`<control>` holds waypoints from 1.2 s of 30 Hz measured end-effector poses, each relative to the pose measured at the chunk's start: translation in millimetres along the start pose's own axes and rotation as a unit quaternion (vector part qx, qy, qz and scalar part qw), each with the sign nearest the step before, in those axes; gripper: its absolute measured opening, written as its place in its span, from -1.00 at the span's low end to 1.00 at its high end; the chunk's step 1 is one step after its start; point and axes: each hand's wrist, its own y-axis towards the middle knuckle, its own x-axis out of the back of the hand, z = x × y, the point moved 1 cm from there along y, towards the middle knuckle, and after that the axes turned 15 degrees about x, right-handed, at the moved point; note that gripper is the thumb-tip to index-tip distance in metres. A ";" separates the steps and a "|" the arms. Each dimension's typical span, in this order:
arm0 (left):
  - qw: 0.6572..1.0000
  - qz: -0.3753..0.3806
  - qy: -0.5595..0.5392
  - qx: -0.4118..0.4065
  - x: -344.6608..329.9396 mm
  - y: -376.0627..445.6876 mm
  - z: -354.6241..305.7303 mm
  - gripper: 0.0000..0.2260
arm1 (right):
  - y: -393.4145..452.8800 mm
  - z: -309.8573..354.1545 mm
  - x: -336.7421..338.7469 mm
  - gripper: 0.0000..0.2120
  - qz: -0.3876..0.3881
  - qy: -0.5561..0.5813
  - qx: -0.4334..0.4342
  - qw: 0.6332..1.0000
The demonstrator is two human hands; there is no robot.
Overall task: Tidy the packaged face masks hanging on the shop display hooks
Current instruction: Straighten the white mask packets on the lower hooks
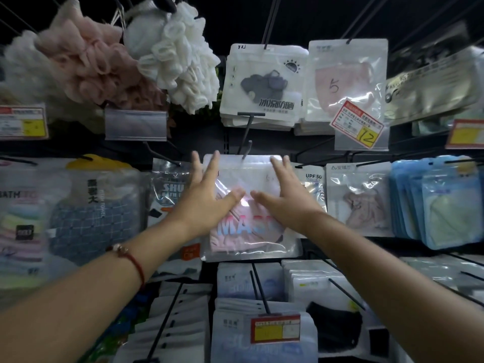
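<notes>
Beneath both spread palms, the pink mask packet (248,213) is hanging; the left hand (207,195) and right hand (281,195) are pressing it flat-fingered, risking tearing its hole off the hook (245,150).

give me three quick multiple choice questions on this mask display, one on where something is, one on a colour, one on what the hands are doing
1. Where does the pack marked with a handwritten 5 hang?
A. Above and right of the hands
B. Below the hands
C. Far left

2. What colour is the wrist cord?
A. Blue
B. Red
C. Green

3. How are the hands?
A. Both fists
B. One hanging idle
C. Both spread flat on a pack

Answers:
A, the 5 pack is on the upper row.
B, the cord is red.
C, left hand and right hand lie with straight fingers on the MASK pack.
</notes>
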 end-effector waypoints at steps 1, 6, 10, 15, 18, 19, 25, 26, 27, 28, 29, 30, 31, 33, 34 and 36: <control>0.998 0.004 -0.062 0.016 -2.6 -4.9 6.4 -0.14 | -6.5 -2.6 -1.0 -0.17 -0.037 0.064 -0.028 0.997; 0.872 0.154 -0.434 0.169 -25.0 -27.6 26.8 -0.19 | -29.3 -6.7 -22.3 -0.59 -0.091 0.373 -0.162 0.909; 0.865 0.147 -0.448 0.171 -36.8 -32.3 25.9 -0.52 | -25.4 -8.4 -31.7 -0.64 -0.119 0.450 -0.182 0.866; 0.887 0.121 -0.420 0.148 -37.6 -36.6 25.3 -0.59 | -30.0 -12.4 -30.5 -0.63 -0.103 0.434 -0.167 0.879; 0.894 0.110 -0.411 0.137 -35.1 -40.0 22.1 -0.54 | -32.1 -11.2 -23.2 -0.65 -0.088 0.396 -0.155 0.901; 0.903 0.101 -0.397 0.128 -32.7 -41.8 20.9 -0.48 | -32.6 -11.6 -20.8 -0.65 -0.079 0.375 -0.150 0.912; 0.977 -0.014 -0.199 0.073 -8.2 -47.7 23.7 -0.04 | -41.1 -13.5 5.9 -0.23 -0.023 0.203 -0.131 0.970; 0.984 -0.033 -0.167 0.045 -3.4 -49.6 23.3 -0.08 | -45.6 -12.2 12.0 -0.17 -0.009 0.156 -0.127 0.979; 0.991 -0.054 -0.125 0.014 1.4 -51.7 22.8 -0.14 | -50.7 -10.0 19.1 -0.18 0.009 0.111 -0.126 0.986; 0.994 -0.074 -0.075 -0.019 5.4 -54.5 21.1 -0.20 | -55.8 -8.6 26.1 -0.22 0.033 0.066 -0.127 0.989; 0.994 -0.090 -0.022 -0.050 8.3 -57.9 18.3 -0.26 | -60.8 -9.1 33.4 -0.25 0.061 0.020 -0.125 0.990; 0.991 -0.102 0.032 -0.079 9.8 -60.6 14.9 -0.30 | -65.7 -10.8 41.4 -0.26 0.094 -0.022 -0.124 0.988; 0.984 -0.110 0.087 -0.109 9.8 -63.3 9.3 -0.32 | -70.3 -14.1 48.5 -0.27 0.121 -0.055 -0.119 0.984; 0.962 -0.118 0.187 -0.161 3.9 -67.2 -4.5 -0.34 | -80.5 -22.6 62.8 -0.27 0.172 -0.106 -0.101 0.974; 0.950 -0.120 0.225 -0.180 -0.8 -68.3 -12.6 -0.35 | -84.9 -30.1 70.2 -0.26 0.195 -0.128 -0.095 0.968; 0.930 -0.113 0.283 -0.205 -12.5 -70.3 -29.7 -0.36 | -92.0 -45.4 85.8 -0.24 0.224 -0.166 -0.082 0.957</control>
